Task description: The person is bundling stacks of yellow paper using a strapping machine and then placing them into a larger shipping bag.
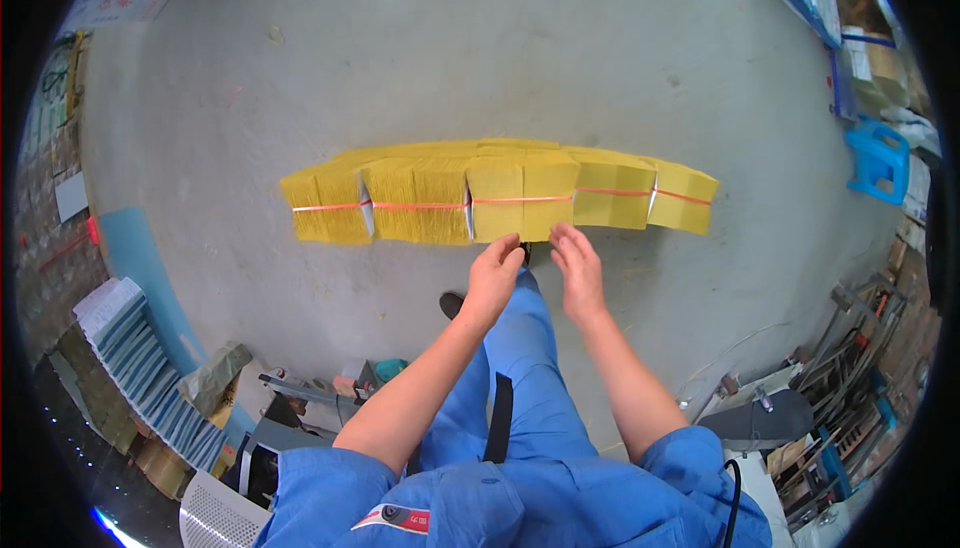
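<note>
A row of yellow paper stacks [522, 183], each bound with a thin red strap, lies across the grey floor in front of me. Ragged, fibrous edges show on the left-hand stacks [415, 188]; those on the right [612, 203] look smoother. My left hand [495, 275] is just short of the middle stack's near edge, its fingers loosely curved and holding nothing visible. Beside it, my right hand [580, 270] has its fingers stretched toward the same stack, also without anything in it. Whether any fingertip touches the paper I cannot tell.
My shoe [451, 305] is on the floor close to the row. Blue-and-white stacked packages [150, 373] stand at the left. Metal bars and tools [850, 388] crowd the lower right, and a blue plastic stool-like object [880, 160] is at the right edge.
</note>
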Tool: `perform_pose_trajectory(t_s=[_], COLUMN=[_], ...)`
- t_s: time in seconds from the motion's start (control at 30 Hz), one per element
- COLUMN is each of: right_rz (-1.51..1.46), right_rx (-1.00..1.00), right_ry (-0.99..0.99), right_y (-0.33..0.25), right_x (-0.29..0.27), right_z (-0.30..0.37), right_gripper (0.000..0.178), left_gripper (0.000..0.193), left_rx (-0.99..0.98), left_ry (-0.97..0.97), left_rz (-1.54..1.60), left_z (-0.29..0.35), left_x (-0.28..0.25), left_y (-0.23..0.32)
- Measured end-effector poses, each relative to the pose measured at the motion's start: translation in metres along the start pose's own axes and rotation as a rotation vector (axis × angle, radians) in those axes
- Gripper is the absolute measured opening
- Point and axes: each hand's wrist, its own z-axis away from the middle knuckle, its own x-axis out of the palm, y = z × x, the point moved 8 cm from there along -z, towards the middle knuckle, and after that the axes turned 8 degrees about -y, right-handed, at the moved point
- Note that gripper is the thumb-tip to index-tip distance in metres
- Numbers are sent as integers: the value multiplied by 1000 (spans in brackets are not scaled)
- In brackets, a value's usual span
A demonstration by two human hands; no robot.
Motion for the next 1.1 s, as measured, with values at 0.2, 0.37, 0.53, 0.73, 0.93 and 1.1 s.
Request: perform_pose_trajectory(t_s=[0.2,0.37,0.53,0.73,0.93,1.1], right_rz=[-203,-241,-99,378,734,983], right_rx=[-151,-164,30,519,903,1276], right_ry=[-202,-615,-1123,-1529,-1927,-2092], right_y=[-40,-27,5,77,150,208], right_x=[79,197,306,371,379,328], right_z=[118,233,356,483,593,655], right_gripper=[40,36,34,36,34,35], left_gripper=[30,23,19,20,17,16], left_rx=[106,400,563,632,743,917], left_ry=[-54,148,412,907,1402,1702], left_rz=[405,547,684,817,1245,1523], left_z=[115,273,431,603,656,679], left_x=[-29,-121,-189,-183,-101,-31], left_y=[41,39,-24,-98,-180,-225])
